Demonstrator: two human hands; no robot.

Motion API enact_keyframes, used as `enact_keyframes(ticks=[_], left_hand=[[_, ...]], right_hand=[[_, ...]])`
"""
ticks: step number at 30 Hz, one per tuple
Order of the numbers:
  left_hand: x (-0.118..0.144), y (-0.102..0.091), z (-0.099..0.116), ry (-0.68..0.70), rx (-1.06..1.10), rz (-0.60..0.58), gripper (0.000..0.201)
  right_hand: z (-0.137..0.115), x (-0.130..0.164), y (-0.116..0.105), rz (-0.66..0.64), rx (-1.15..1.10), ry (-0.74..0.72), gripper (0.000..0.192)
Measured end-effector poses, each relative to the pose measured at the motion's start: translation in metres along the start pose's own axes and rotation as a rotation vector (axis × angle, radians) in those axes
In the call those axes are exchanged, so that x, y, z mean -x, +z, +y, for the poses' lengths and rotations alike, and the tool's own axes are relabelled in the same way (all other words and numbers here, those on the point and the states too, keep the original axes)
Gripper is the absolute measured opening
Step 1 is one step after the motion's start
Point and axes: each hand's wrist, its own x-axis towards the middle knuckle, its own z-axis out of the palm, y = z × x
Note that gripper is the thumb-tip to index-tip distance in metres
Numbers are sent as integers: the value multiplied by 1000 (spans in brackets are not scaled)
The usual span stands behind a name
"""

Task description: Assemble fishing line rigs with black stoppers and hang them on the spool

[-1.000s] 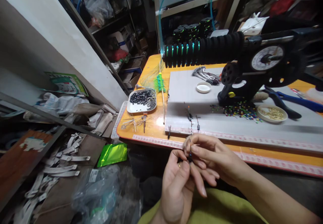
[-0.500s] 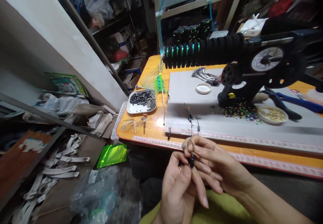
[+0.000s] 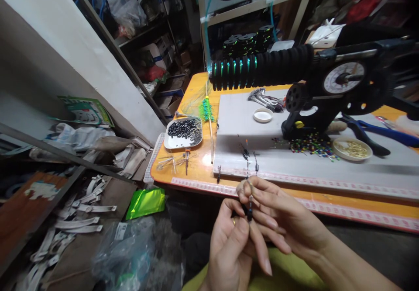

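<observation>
Close to the table's front edge, my left hand [image 3: 231,245] pinches a small black cylindrical piece [image 3: 249,214] between thumb and fingers. A thin, dark strand [image 3: 250,198] rises from that piece. Its upper part is gripped by the thumb and fingertips of my right hand [image 3: 273,206], whose other fingers are loosely spread. Just beyond the fingertips, several small dark pieces with thin stems [image 3: 257,167] lie on the grey board [image 3: 225,129]. How the strand joins the black piece is too small to tell.
A white tray [image 3: 167,142] of black cylinders stands at the left. A black ribbed spool mechanism with a dial [image 3: 343,77] overhangs the board. Coloured beads [image 3: 310,144], a dish of gold-coloured bits [image 3: 337,151] and blue-handled pliers [image 3: 389,130] lie at the right.
My left hand has dropped slightly with the black piece, and a little more of the strand shows between the hands. Both grips are kept, and the view has shifted slightly.
</observation>
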Motion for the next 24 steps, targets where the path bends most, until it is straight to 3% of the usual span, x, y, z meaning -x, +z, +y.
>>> enact_keyframes(ticks=[11, 14, 16, 18, 20, 24], left_hand=[[0, -9, 0, -8, -141, 11, 17], [-12, -8, 22, -22, -463, 56, 22], [-29, 2, 41, 103, -776, 186, 29], [-52, 16, 57, 243, -942, 196, 29], [-77, 31, 63, 285, -889, 116, 28], [-109, 48, 57, 113, -474, 6, 21]], right_hand=[[-3, 0, 5, 63, 13, -17, 28], [-8, 2, 4, 170, 180, -94, 33], [-13, 4, 3, 226, 357, -153, 35], [-18, 6, 3, 231, 555, -229, 35], [-24, 9, 2, 241, 765, -322, 32], [-40, 17, -1, 307, 1212, -486, 23]])
